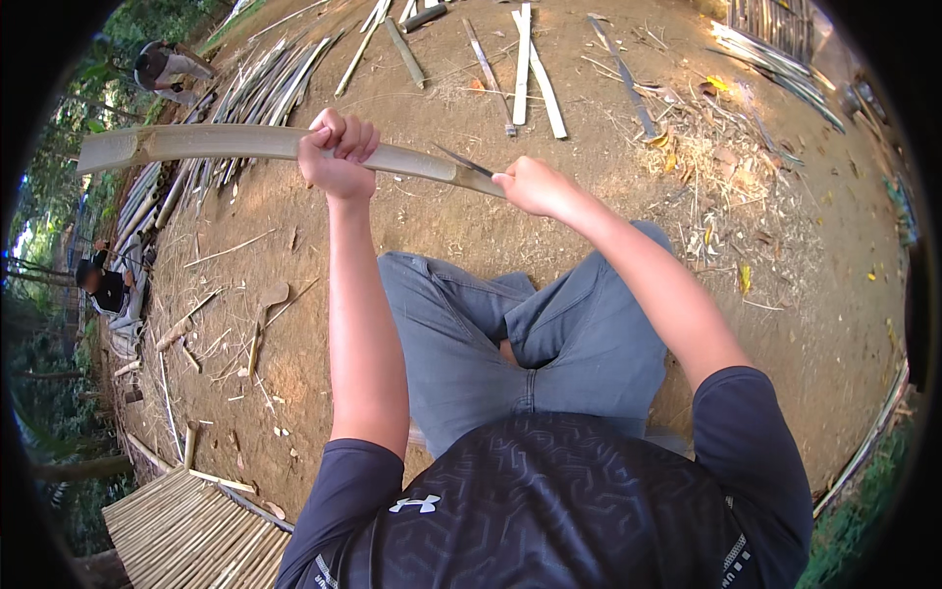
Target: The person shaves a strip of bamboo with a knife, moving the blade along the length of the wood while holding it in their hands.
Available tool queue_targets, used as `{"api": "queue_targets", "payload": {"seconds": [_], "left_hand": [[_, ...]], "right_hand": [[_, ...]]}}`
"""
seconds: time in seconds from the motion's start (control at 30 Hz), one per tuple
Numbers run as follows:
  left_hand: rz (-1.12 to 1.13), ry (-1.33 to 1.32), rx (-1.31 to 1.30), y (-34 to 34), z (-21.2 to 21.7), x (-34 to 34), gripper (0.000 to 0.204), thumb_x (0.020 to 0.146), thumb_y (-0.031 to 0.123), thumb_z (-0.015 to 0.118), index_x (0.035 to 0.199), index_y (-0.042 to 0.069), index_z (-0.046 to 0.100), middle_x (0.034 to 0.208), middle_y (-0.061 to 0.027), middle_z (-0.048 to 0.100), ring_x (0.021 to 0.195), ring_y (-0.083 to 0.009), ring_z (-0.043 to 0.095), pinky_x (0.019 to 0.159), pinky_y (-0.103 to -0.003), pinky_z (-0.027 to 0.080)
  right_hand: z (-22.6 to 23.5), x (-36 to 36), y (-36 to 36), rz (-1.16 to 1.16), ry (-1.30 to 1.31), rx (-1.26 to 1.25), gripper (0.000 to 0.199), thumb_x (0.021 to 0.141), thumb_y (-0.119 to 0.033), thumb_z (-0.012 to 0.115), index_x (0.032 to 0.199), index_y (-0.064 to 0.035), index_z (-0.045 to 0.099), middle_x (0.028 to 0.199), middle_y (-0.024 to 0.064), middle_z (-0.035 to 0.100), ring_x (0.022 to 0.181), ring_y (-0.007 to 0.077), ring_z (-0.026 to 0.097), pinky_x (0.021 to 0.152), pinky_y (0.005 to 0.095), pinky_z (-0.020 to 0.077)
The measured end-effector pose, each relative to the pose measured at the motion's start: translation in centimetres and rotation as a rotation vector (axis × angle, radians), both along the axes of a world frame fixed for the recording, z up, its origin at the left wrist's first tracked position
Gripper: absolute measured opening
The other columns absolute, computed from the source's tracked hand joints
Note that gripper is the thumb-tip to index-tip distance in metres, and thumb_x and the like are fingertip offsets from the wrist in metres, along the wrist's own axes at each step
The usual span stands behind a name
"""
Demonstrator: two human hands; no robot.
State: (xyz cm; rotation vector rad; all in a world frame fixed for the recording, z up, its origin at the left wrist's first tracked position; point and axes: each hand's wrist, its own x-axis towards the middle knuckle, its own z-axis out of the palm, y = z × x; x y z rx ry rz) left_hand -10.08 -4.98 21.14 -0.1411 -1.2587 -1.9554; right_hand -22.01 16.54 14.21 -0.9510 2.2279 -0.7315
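A long split bamboo strip (221, 142) lies crosswise in front of me, its pale inner face showing and a node near its left end. My left hand (339, 154) is closed round the strip near its middle. At the strip's right end my right hand (535, 187) is closed on a knife, whose handle is hidden in the fist. The knife's thin dark blade (466, 161) points up and left, lying across the strip's upper edge near that end. Whether it cuts into the bamboo I cannot tell.
Bamboo strips (525, 74) and a machete-like dark blade (628, 83) lie on the dirt ahead. A pile of split bamboo (265, 98) is at the far left, shavings (721, 182) at the right. Two people (108, 285) (172, 69) are at the left. A slatted bamboo mat (196, 530) lies lower left.
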Motion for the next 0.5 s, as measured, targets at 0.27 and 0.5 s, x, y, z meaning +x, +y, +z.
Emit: {"api": "queue_targets", "payload": {"seconds": [0.27, 0.5], "left_hand": [[-0.024, 0.001, -0.025, 0.5, 0.5, -0.8, 0.026, 0.080, 0.026, 0.040, 0.062, 0.015, 0.025, 0.049, 0.0037, 0.022, 0.046, -0.0078, 0.016, 0.044, -0.027, 0.019], [-0.066, 0.005, -0.036, 0.6, 0.3, -0.1, 0.025, 0.080, 0.025, 0.041, 0.063, 0.016, 0.026, 0.050, 0.0038, 0.024, 0.045, -0.0084, 0.019, 0.045, -0.027, 0.021]], "right_hand": [[-2.6, -2.7, -0.4, -0.071, 0.064, 0.138, 0.041, 0.099, -0.040, 0.053, 0.102, -0.0040, 0.073, 0.099, 0.0221, 0.071, 0.096, 0.0333, 0.070, 0.089, 0.0472, 0.0513], [-3.5, -3.0, 1.1, -0.025, 0.020, 0.174, 0.043, 0.098, -0.039, 0.055, 0.101, 0.0000, 0.072, 0.102, 0.0225, 0.071, 0.098, 0.0336, 0.069, 0.088, 0.0429, 0.0521]]}}
